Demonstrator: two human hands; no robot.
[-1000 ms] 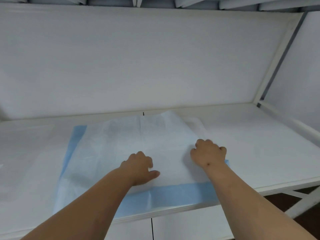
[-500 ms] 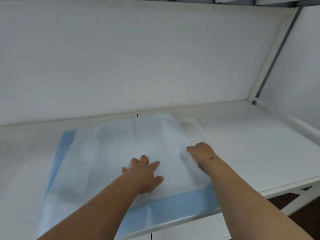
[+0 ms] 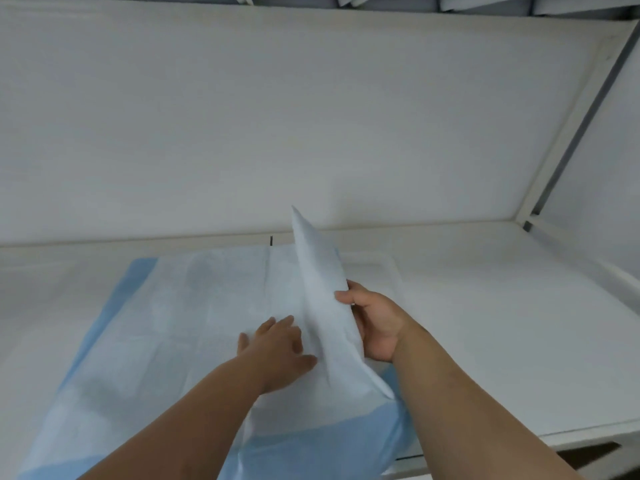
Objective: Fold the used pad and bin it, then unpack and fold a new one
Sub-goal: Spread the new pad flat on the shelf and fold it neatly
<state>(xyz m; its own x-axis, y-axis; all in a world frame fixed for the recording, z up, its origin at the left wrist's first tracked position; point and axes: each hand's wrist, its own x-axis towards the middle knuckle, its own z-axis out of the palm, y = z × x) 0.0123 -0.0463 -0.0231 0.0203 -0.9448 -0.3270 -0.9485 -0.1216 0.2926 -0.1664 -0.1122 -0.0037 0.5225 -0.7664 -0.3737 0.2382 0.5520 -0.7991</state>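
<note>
Since half a second ago our right hand (image 3: 375,325) has lifted the pad's (image 3: 180,327) right flap, pinching its edge; left hand (image 3: 277,355) presses spread beside it. Light, limp sheet: hold edges.

Evenly and softly lit, bright but cool, bluish-white throughout. No glare, no hard highlights. Only faint, diffuse shadows under the forearms and beneath the lifted flap of the pad (image 3: 322,299). Slightly soft overall, low in contrast. Straight edges bowed toward the corners by wide-angle distortion.
</note>
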